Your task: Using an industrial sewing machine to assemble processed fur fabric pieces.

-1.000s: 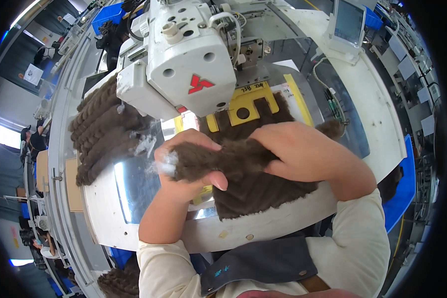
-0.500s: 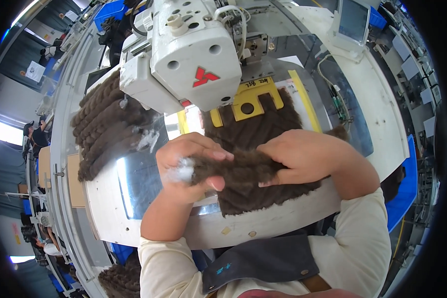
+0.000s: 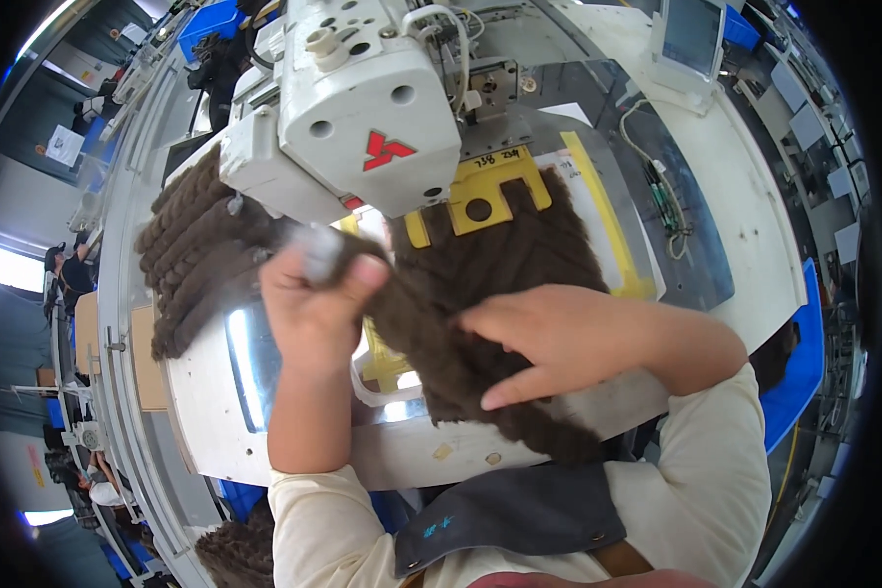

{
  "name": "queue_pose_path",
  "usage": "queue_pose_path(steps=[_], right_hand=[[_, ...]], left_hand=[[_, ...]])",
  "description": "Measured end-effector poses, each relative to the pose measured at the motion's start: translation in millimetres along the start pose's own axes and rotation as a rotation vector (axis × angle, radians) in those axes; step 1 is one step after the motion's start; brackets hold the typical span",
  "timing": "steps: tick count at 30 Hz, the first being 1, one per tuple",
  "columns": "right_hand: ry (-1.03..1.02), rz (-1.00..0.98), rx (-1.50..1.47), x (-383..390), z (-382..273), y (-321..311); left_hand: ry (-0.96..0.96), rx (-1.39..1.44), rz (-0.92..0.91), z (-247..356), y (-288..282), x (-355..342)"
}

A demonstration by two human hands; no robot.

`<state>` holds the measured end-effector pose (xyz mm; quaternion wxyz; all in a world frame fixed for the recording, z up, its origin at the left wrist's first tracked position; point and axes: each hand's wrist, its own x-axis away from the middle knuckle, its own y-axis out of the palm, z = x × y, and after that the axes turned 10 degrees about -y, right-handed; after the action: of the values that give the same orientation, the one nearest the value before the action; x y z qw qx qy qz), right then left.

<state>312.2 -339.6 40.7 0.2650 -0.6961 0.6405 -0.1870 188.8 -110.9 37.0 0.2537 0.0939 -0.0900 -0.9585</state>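
A brown fluffy fur strip (image 3: 415, 328) hangs slantwise from my left hand (image 3: 314, 309), which is closed round its upper end. A blurred white tuft (image 3: 320, 253) sticks out above that fist. My right hand (image 3: 568, 338) has its thumb and forefinger spread at the strip's middle, not closed round it. Under both lies a dark brown fur panel (image 3: 563, 257), its far end beneath a yellow toothed plate (image 3: 500, 186) at the white sewing machine (image 3: 363, 113). The strip's lower end droops over the table's near edge.
More brown fur strips (image 3: 186, 260) lie in a row on the left side of the table. A small screen (image 3: 691, 44) stands at the back right. Blue bins (image 3: 799, 363) sit beside the table, and brown fur (image 3: 240, 554) lies low at the left.
My left hand has drawn its end of the strip up and to the left. My right hand has loosened its grip and spread its fingers. The strip now slants, its other end hanging down toward me.
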Motion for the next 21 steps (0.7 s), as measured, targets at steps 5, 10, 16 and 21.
queue_pose_path(steps=[5,10,16,21], right_hand=[[0.041,0.128,-0.102,-11.1,3.2,5.2],[0.048,0.234,-0.093,-12.3,11.1,10.2],[0.030,0.298,-0.051,-13.8,14.5,18.3],[-0.028,0.417,0.033,-10.9,21.8,17.1]], left_hand=[[-0.027,-0.406,-0.278,-17.2,22.8,25.6],[0.144,-0.253,-0.398,-17.5,26.4,18.8],[0.113,-0.183,-0.393,-24.7,27.2,21.1],[-0.130,-0.140,-0.301,-28.5,34.5,20.7]])
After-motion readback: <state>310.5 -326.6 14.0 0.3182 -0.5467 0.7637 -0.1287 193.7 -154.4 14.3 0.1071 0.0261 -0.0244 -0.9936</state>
